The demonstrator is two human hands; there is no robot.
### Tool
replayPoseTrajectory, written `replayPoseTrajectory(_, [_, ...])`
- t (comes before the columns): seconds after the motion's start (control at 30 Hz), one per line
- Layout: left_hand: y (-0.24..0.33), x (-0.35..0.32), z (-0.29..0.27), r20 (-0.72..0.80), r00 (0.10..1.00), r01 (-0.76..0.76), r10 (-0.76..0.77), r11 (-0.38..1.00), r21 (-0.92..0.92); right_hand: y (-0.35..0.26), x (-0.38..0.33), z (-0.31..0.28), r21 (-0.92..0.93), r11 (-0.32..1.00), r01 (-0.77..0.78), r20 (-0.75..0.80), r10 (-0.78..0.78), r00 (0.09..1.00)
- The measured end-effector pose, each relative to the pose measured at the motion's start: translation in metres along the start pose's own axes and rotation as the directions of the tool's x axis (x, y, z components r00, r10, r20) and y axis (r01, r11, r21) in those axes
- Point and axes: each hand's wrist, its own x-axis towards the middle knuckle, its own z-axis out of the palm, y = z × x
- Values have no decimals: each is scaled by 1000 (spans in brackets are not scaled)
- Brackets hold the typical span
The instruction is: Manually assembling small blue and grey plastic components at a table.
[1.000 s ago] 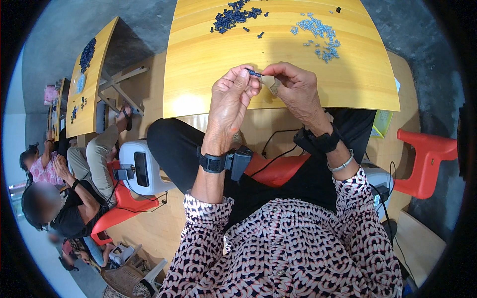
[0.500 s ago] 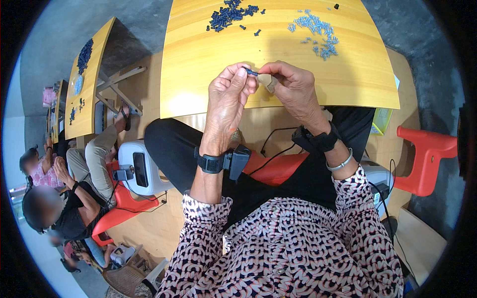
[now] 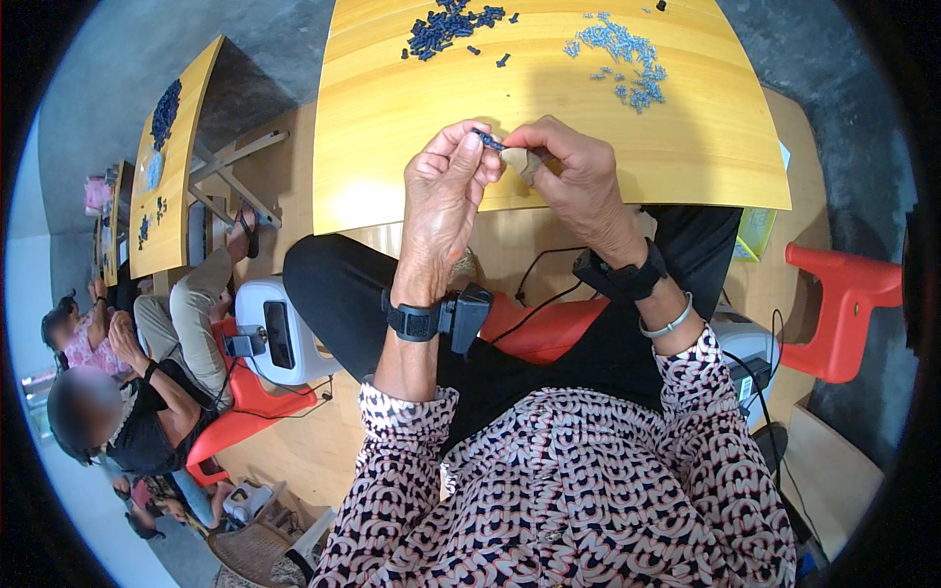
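Observation:
My left hand [image 3: 446,186] is closed over the near part of the table, pinching a small dark blue plug-like plastic piece [image 3: 484,139] between thumb and fingertips. The piece points right, toward my right hand [image 3: 578,176]. That hand is also closed, its thumb and forefinger together at the piece's right end. A tan wrap or scrap [image 3: 520,162] shows at its thumb. Whatever sits between the right fingertips is too small to make out. Farther off lie a heap of similar dark pieces [image 3: 441,34] and a scatter of small silvery screw-like pieces [image 3: 637,64].
The yellow wooden table [image 3: 392,127] ends just before my knees. A few dark pieces lie loose beside their heap. Red stools [image 3: 843,314] stand on the right and under me. Cables hang by my wrists. At left, other people sit near another table [image 3: 186,127].
Both hands have shifted very slightly left, still together at the dark blue piece. The piece is tilted a little differently. The view has moved slightly.

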Motion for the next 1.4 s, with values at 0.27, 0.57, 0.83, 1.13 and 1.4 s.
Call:
replayPoseTrajectory(0.27, [0, 0, -1, -1, 1000, 2, -2, 1000, -9, 2, 0, 2, 1, 999, 37, -47, -36, 998])
replayPoseTrajectory(0.57, [1, -2, -1, -14, 1000, 29, -29, 1000, -1, 4, 0, 1, 64, 997, 40, -65, -35, 997])
replayPoseTrajectory(0.83, [1, -3, -1, 20, 1000, 11, -11, 1000, -12, -1, 1, -1, 68, 998, 17, -42, -15, 999])
replayPoseTrajectory(1.13, [-3, -10, 9, -61, 998, 22, -15, 994, 112, 4, 0, 0, 63, 995, 80, -48, -77, 996])
replayPoseTrajectory(1.4, [-3, -5, 2, 13, 1000, 22, -22, 999, 27, 6, 0, 2, 72, 995, 74, -68, -69, 995])
